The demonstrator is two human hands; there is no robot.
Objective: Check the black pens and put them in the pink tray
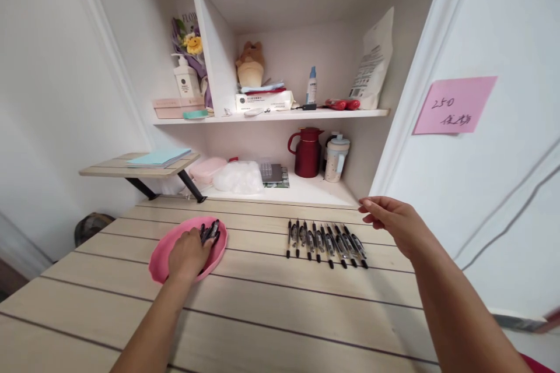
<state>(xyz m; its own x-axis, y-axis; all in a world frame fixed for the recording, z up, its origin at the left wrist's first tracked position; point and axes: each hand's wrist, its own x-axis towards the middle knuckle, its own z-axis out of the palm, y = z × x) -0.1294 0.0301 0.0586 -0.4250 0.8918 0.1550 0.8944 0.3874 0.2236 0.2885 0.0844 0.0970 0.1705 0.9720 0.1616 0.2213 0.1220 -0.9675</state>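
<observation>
Inside pink dish (160, 261), L hand (189, 253) touching pens (211, 231)

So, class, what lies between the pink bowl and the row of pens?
Only bare table between the pink bowl and row of pens, head view.

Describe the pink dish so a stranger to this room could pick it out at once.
Find the pale wooden desk below the white shelves. On its left side, under the left hand, lies the pink dish holding a few black pens. It is the only round pink thing there; the other pens lie loose in a row to its right.
</observation>
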